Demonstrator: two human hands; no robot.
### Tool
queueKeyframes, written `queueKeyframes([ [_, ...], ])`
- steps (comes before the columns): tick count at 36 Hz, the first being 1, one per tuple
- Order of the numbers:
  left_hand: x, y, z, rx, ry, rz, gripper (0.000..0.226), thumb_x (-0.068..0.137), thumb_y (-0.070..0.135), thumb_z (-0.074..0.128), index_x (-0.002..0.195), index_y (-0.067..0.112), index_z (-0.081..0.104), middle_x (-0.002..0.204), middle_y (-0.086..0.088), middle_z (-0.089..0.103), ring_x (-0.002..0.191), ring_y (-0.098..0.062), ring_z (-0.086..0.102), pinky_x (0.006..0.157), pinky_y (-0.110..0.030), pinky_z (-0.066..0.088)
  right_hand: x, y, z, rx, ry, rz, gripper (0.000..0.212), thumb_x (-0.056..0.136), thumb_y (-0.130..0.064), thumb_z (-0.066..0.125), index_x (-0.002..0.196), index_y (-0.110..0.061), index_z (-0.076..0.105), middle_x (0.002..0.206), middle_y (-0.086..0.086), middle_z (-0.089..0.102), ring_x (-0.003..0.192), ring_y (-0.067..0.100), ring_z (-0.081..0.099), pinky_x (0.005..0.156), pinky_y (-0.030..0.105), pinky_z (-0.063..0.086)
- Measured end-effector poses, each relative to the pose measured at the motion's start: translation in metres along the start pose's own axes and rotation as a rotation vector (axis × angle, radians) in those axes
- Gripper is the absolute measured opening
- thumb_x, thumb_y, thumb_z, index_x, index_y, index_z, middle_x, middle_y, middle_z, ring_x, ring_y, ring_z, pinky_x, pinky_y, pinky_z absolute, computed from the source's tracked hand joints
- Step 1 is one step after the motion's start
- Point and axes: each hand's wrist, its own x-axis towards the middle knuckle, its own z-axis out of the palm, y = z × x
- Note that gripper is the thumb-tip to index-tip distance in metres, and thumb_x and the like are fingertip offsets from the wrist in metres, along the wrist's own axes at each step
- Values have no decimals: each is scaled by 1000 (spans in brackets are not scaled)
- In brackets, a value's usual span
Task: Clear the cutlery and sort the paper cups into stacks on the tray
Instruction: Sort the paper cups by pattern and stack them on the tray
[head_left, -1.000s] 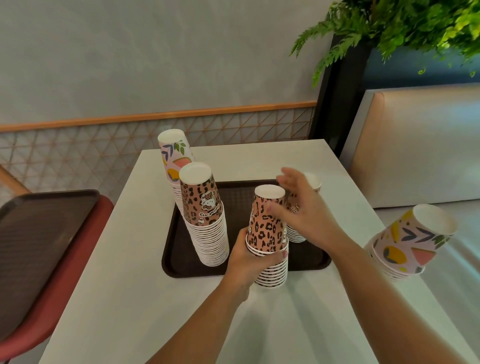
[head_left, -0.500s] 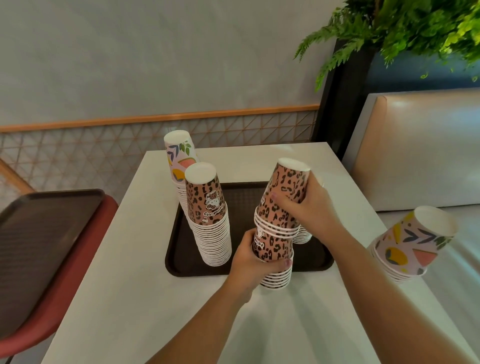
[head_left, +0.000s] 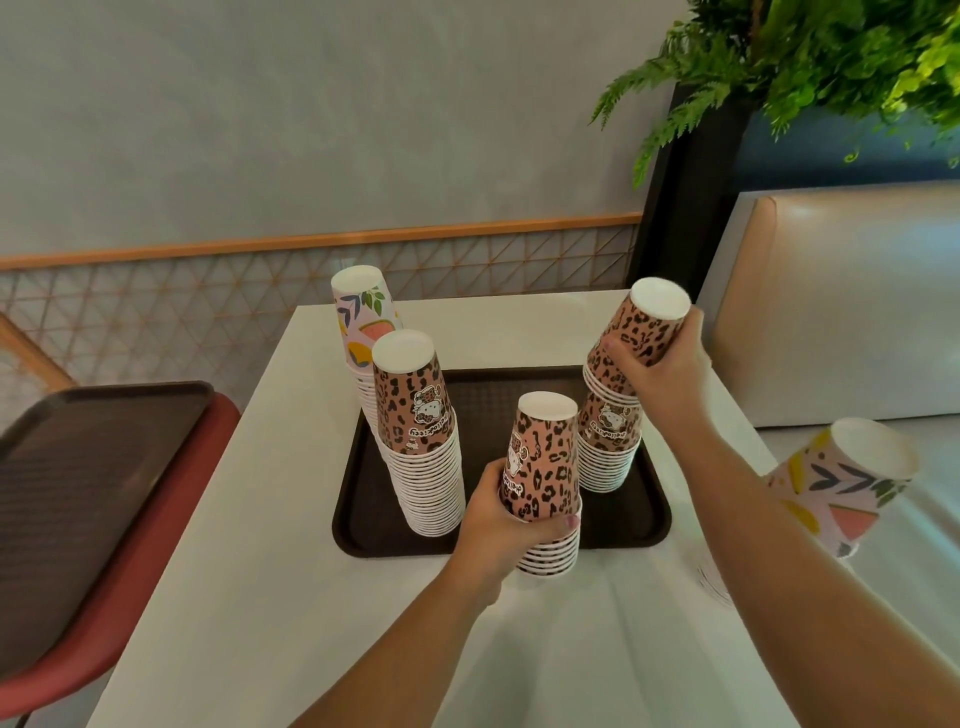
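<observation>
Here, at far left, a spare dark tray (head_left: 88, 483) lies on a red seat (head_left: 135, 613) beside the white desk (head_left: 270, 597). On the desk's dark tray (head_left: 644, 525) stand a floral cup stack (head_left: 361, 322) and, just in front of it, a tall leopard stack (head_left: 421, 441). The left hand (head_left: 501, 535) has its grip wrapped round a short leopard stack (head_left: 545, 483) at the tray's near rim. The right hand (head_left: 660, 369) grips a tilted bunch of leopard cups (head_left: 636, 338) above a low stack (head_left: 608, 447). At far right, a tilted floral stack (head_left: 841, 488) sits off the desk.
</observation>
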Motion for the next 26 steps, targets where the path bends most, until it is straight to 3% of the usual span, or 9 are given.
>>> queueKeyframes([
  [6, 1, 0, 0, -11, -4, 4, 78, 56, 10, 87, 117, 31, 44, 117, 8, 59, 113, -13, 55, 100, -41, 46, -13, 8, 5, -80, -25, 4, 83, 75, -38, 74, 140, -17, 28, 143, 3, 37, 131, 18, 36, 100, 28, 33],
  [10, 1, 2, 0, -15, -7, 8, 76, 58, 9, 86, 115, 32, 42, 116, 9, 58, 112, -11, 53, 99, -38, 46, -29, -10, 2, -41, 55, -128, 76, 77, -43, 69, 139, -18, 31, 143, -1, 37, 130, 10, 36, 100, 15, 29],
  [15, 0, 4, 3, -25, -12, 18, 74, 59, 7, 86, 115, 31, 44, 114, 9, 58, 110, -10, 54, 97, -36, 46, -56, -24, 4, 39, -235, -177, 75, 71, -55, 60, 133, -21, 36, 131, -7, 49, 115, 1, 52, 93, 16, 42],
  [19, 0, 6, 3, -73, -22, 49, 70, 60, 4, 85, 112, 31, 47, 111, 8, 62, 105, -6, 58, 87, -26, 49, -70, -18, 13, 5, -428, -89, 83, 71, -42, 73, 138, -24, 28, 124, -13, 48, 109, -1, 48, 86, 9, 38],
  [22, -1, 7, 3, -82, -40, 80, 70, 62, 2, 83, 115, 30, 48, 107, 12, 63, 98, 2, 59, 81, -19, 49, -76, -15, 17, -29, -491, -54, 80, 71, -39, 76, 136, -22, 32, 114, -16, 48, 104, -2, 49, 85, 12, 42],
  [26, -2, 6, 3, -15, -74, 100, 82, 56, 5, 87, 121, 33, 45, 112, 13, 62, 105, -2, 58, 91, -28, 50, -76, -15, 19, -24, -478, -27, 67, 73, -36, 75, 128, -19, 40, 108, -13, 54, 93, -7, 52, 70, 4, 41],
])
